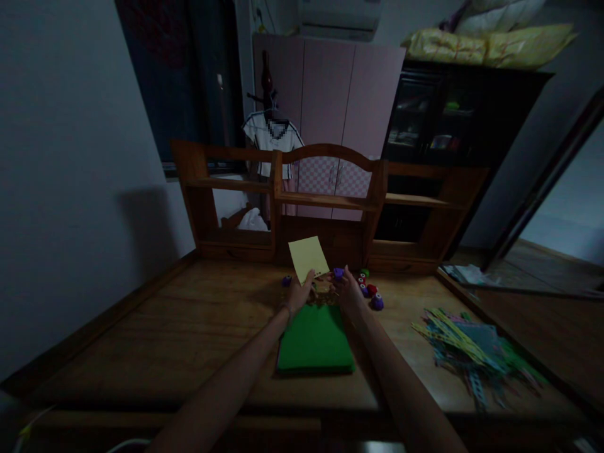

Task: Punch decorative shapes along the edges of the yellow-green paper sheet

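My left hand (301, 292) pinches the lower edge of a yellow sheet of paper (307, 257), which is tilted up above the desk. A few small dark marks show near the sheet's lower right corner. In my right hand (348, 288) is a small rounded purple piece (338, 273), held in the fingers close to that corner; its exact kind is too small to tell. Below both hands lies a thick green block or pad (315, 343). Gold-coloured bits (321, 297) show just behind it, partly hidden by my hands.
Several small purple, red and green pieces with eye-like spots (370, 291) stand right of my right hand. Another purple piece (286, 280) sits left. A pile of coloured paper strips (465, 346) covers the desk's right side. A wooden shelf (325, 202) lines the back.
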The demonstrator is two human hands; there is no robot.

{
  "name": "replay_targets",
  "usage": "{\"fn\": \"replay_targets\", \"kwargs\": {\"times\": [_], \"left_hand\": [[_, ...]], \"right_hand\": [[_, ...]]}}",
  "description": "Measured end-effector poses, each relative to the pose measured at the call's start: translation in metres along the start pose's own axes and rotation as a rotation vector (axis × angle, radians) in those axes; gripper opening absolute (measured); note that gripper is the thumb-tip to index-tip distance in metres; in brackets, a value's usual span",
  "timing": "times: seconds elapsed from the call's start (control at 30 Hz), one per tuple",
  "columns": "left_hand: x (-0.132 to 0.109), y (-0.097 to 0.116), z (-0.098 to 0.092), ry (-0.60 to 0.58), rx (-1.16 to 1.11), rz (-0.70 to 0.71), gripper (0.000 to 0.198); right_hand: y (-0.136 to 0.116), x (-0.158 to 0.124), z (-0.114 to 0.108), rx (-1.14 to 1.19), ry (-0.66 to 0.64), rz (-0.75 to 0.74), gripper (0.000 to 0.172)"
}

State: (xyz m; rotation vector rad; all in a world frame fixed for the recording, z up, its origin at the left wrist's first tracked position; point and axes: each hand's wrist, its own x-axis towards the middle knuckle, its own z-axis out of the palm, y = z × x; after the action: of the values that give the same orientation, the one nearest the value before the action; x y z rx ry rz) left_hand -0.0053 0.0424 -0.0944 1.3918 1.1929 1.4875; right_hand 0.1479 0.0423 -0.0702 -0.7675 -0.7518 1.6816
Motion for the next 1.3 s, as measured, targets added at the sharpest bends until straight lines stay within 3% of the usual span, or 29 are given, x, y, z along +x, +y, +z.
{"fn": "replay_targets", "kwargs": {"times": [0.5,0.7,1.0,1.3], "left_hand": [[-0.0014,0.0001,0.0001,0.020,0.026,-0.107,0.057],[-0.0010,-0.0021,-0.0010,0.012,0.008,-0.044,0.054],[-0.0016,0.0032,-0.0011,0.003,0.012,-0.059,0.052],[-0.0005,-0.0033,-0.0006,0.021,0.038,-0.033,0.055]], "right_hand": [[0.0017,0.0037,-0.0034,-0.002,0.004,-0.005,0.047],[-0.0004,0.0014,0.0003,-0.034,0.021,-0.009,0.050],[-0.0003,0.0054,-0.0008,-0.149,0.052,-0.027,0.056],[0.0017,0.0053,-0.0015,-0.111,0.059,-0.059,0.051]]}}
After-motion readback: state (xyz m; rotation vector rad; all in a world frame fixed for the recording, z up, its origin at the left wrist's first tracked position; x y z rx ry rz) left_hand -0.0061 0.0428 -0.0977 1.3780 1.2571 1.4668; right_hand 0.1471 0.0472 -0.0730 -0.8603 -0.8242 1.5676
